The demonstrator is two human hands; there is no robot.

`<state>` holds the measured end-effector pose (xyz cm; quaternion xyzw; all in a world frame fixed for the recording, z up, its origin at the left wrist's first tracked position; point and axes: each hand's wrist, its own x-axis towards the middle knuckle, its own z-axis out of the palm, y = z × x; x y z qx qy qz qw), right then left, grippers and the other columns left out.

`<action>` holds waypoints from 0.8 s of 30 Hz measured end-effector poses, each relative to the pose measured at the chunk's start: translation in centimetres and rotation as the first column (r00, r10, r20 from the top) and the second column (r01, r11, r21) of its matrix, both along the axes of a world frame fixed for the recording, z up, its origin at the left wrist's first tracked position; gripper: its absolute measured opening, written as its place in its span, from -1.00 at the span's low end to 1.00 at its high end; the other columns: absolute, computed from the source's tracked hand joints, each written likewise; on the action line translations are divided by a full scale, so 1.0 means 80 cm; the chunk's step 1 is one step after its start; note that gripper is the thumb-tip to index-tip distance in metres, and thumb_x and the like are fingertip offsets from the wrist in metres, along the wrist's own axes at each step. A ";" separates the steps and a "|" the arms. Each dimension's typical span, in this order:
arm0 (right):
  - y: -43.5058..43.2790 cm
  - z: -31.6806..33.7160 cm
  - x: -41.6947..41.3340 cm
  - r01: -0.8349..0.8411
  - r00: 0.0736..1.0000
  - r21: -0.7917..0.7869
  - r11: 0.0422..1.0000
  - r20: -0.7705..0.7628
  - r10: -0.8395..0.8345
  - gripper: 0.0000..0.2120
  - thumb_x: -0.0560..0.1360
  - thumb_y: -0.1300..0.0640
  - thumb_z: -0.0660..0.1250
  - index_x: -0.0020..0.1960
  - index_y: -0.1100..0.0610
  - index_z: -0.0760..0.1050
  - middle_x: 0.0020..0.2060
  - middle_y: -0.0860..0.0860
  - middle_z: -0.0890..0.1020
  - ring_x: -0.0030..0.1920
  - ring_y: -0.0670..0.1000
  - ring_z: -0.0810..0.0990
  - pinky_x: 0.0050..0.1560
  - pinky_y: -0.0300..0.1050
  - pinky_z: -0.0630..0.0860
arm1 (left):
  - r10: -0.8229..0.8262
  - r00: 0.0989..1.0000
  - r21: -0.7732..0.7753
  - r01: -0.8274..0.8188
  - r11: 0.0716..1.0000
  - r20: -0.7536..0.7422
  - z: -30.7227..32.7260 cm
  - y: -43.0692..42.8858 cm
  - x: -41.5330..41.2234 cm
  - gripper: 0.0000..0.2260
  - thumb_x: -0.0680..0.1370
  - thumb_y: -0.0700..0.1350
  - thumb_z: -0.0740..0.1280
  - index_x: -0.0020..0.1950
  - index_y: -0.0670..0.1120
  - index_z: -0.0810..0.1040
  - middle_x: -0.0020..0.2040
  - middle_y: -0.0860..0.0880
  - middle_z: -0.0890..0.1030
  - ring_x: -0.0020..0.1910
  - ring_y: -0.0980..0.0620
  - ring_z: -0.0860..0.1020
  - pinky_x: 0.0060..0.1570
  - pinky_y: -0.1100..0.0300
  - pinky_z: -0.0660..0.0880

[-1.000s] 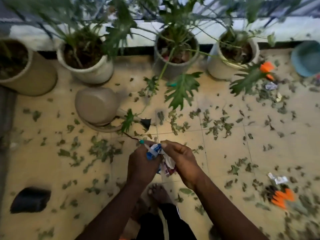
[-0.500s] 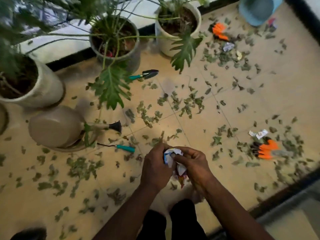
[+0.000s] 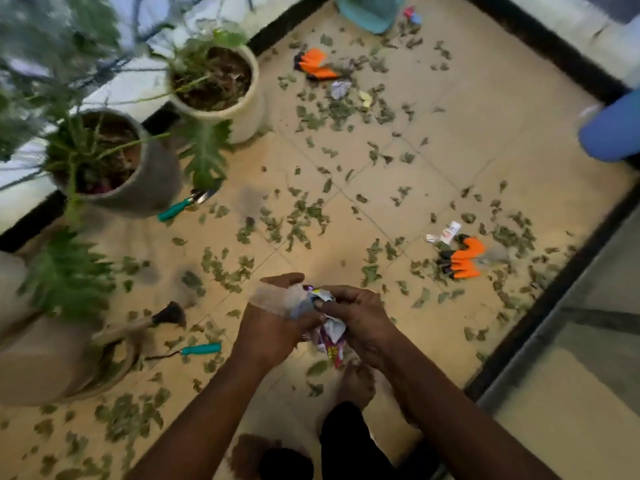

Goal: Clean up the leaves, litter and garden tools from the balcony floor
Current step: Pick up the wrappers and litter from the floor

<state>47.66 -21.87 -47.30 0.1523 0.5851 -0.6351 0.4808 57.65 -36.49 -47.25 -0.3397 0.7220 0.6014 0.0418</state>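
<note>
Litter wrappers (image 3: 331, 332), blurred and half hidden, clutched by left hand (image 3: 273, 329) and right hand (image 3: 362, 317)

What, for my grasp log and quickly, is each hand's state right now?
Left hand: grips the crumpled wrappers; partly blurred.
Right hand: fingers curled round the same wrappers.

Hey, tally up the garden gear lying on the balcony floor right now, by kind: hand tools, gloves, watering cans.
Teal-handled hand tools: 2
Orange-and-black gloves: 2
Beige watering can, on its side: 1
Total: 5
</note>
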 end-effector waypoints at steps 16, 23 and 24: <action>0.141 0.063 -0.191 0.448 0.894 0.197 0.872 -0.113 -0.433 -0.74 0.41 0.39 0.55 -0.01 0.18 0.57 -0.12 0.18 0.73 -0.19 0.13 0.70 -0.28 -0.12 0.58 | -0.691 0.723 -0.373 0.632 0.679 -0.032 0.069 0.122 -0.290 -0.61 0.54 0.16 0.25 0.23 0.05 0.71 -0.07 0.00 0.76 -0.14 0.01 0.69 -0.16 0.14 0.59; 0.164 -0.006 -0.252 0.534 0.844 0.259 0.805 -0.107 -0.525 -0.56 0.43 0.22 0.60 0.26 0.14 0.55 0.00 0.10 0.71 -0.01 0.08 0.71 0.01 0.07 0.66 | -0.713 0.700 -0.373 0.671 0.641 0.035 -0.009 0.128 -0.385 -0.65 0.42 0.05 0.30 0.10 0.01 0.74 -0.07 0.00 0.76 -0.10 0.02 0.69 -0.10 0.26 0.54; 0.169 -0.034 -0.260 0.521 0.852 0.331 0.787 -0.141 -0.505 -0.55 0.42 0.16 0.61 0.26 0.14 0.55 -0.01 0.10 0.70 0.00 0.08 0.70 0.05 0.09 0.65 | -0.715 0.696 -0.368 0.684 0.630 0.068 -0.028 0.127 -0.398 -0.63 0.40 0.04 0.30 0.12 0.00 0.74 -0.04 -0.02 0.76 -0.07 0.00 0.70 -0.05 0.24 0.56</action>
